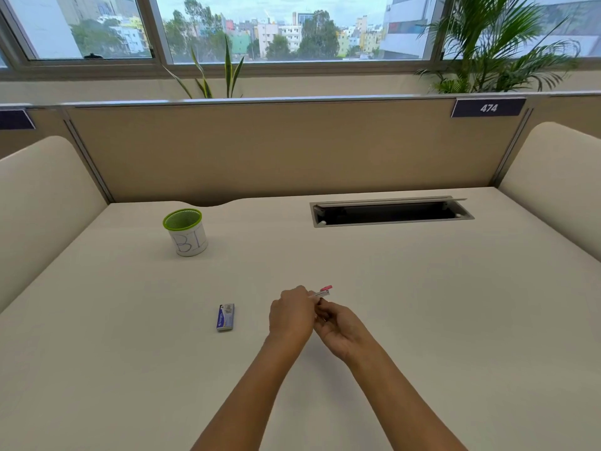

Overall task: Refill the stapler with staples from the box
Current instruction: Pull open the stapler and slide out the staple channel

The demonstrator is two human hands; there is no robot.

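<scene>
Left hand point(291, 315) and right hand point(341, 327) mostly hide stapler point(322, 291).

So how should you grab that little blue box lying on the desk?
Probably pinch the blue box across its two long sides, coming straight down from above. It lies flat on the desk, with its long sides free to the left and right. The left hand is nearer, but it and the right hand are holding the stapler.
</scene>
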